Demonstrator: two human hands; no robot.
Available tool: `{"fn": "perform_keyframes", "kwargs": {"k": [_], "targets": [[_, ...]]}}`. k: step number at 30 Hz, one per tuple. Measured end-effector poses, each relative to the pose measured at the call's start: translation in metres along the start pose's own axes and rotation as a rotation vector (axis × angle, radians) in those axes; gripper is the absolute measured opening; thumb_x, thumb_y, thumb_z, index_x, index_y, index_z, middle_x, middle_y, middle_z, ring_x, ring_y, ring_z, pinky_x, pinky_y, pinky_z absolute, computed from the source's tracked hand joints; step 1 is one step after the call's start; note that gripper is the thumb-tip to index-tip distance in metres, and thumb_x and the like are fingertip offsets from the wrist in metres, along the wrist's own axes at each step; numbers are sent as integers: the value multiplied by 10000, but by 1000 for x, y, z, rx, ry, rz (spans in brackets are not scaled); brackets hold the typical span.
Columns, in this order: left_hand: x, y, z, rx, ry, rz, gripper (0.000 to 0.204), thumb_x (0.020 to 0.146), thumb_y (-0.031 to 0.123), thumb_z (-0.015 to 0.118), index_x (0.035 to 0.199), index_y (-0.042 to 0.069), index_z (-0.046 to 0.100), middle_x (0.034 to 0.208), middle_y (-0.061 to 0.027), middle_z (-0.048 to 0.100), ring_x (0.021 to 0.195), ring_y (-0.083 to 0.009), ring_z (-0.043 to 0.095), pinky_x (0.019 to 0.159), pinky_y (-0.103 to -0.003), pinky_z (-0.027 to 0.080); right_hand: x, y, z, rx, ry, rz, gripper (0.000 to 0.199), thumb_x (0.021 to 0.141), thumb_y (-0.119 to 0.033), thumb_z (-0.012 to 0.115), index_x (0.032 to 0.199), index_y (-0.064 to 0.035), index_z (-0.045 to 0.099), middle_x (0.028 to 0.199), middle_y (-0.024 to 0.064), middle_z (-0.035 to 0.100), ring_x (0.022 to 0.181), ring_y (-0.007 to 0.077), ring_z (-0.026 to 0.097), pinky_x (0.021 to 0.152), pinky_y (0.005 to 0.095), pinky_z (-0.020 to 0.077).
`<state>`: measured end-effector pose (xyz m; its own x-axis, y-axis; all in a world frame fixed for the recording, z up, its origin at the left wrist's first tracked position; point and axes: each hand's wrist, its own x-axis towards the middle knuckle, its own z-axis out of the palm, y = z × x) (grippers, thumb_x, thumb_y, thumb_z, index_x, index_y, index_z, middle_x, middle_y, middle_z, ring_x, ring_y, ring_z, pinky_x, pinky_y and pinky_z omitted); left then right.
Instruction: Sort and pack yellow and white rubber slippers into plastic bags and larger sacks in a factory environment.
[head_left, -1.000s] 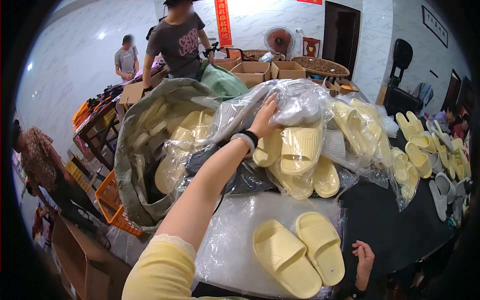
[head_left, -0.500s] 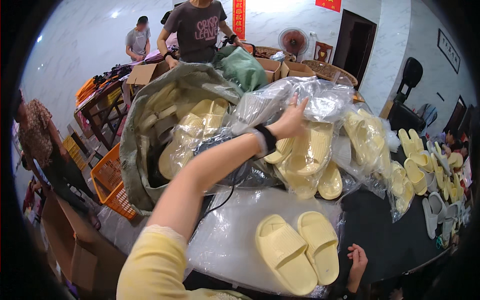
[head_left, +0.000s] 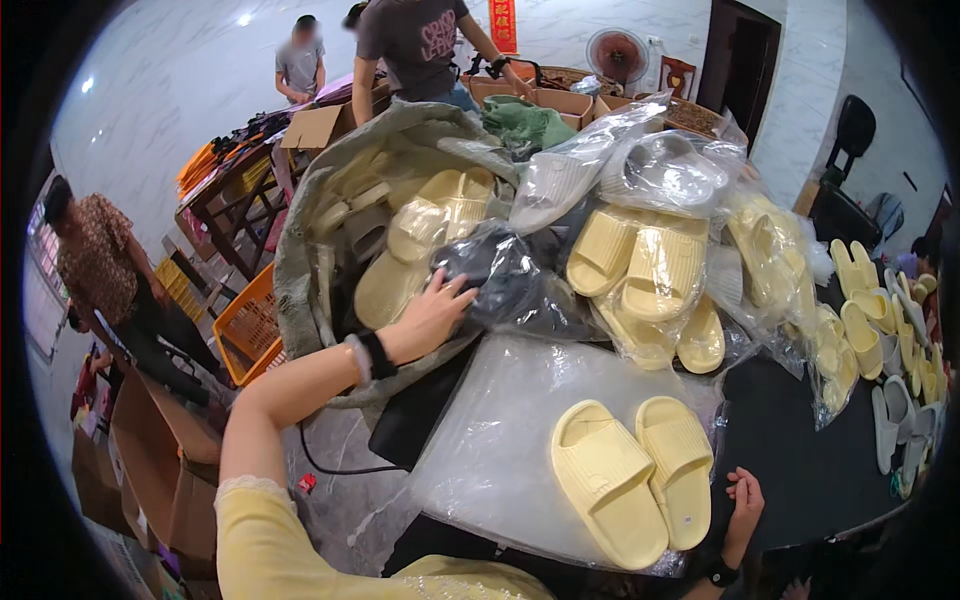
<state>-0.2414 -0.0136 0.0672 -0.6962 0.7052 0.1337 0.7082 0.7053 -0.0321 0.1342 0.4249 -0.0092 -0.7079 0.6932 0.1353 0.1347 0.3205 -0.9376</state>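
Note:
My left hand (head_left: 432,318) reaches out with fingers spread, resting on a clear plastic bag of black slippers (head_left: 500,265) at the mouth of a grey-green woven sack (head_left: 300,300). Inside the sack lie bagged cream-yellow slippers (head_left: 425,225). Low on the right, my right hand (head_left: 743,500) hovers by the table edge, its fingers loosely bent and nothing in them. A bare pair of pale yellow slippers (head_left: 610,490) lies beside it, on a stack of clear plastic bags (head_left: 490,430).
Bagged yellow slippers (head_left: 665,270) and bagged grey slippers (head_left: 665,170) are heaped at the table's back. Loose pairs (head_left: 865,340) line the right side. An orange crate (head_left: 245,325) and cardboard boxes (head_left: 165,470) stand on the left. Several people work beyond the sack.
My left hand has moved left and nearer, from the bagged slippers at the back to the bagged black slippers by the sack. The view has shifted. The bare pair still lies on the bags.

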Motion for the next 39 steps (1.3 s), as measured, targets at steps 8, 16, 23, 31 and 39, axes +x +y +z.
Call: {"fn": "perform_keyframes", "kwargs": {"k": [8,16,23,31,39], "targets": [[64,-36,27,-316,111,156,467,644,-159,474,1089,-45,556,1220,-196,525,1265,-375,380,1078,-419,305,-5,8,-3,-22,-5,-49,230,951,-88,458,1097,25,596,895,59,627,701,78,495,656,200,420],[73,-51,-31,-495,496,-304,333,698,122,639,1022,50,615,1034,-109,629,997,-297,577,845,-359,466,-10,-25,0,-51,-45,56,329,966,-224,472,1143,30,582,1043,111,638,878,186,585,769,288,461],[59,-231,13,312,420,-893,518,854,99,430,1364,78,342,1388,-198,385,1258,-382,390,1087,-512,224,-9,-14,-6,-101,0,81,332,971,-224,463,1159,26,572,1047,104,631,863,168,570,778,283,453],[49,-211,-21,486,535,-598,28,815,105,526,806,81,537,802,-106,604,788,-287,641,628,-372,525,-1,16,-6,62,41,40,229,948,-147,499,1079,6,606,871,43,627,684,64,499,636,194,405],[116,-85,-123,177,1229,-221,368,759,202,657,1115,161,575,931,-86,631,845,-287,619,706,-392,499,-1,1,-1,18,53,61,231,937,-111,477,1067,26,609,889,74,646,703,90,533,656,218,434]]}}
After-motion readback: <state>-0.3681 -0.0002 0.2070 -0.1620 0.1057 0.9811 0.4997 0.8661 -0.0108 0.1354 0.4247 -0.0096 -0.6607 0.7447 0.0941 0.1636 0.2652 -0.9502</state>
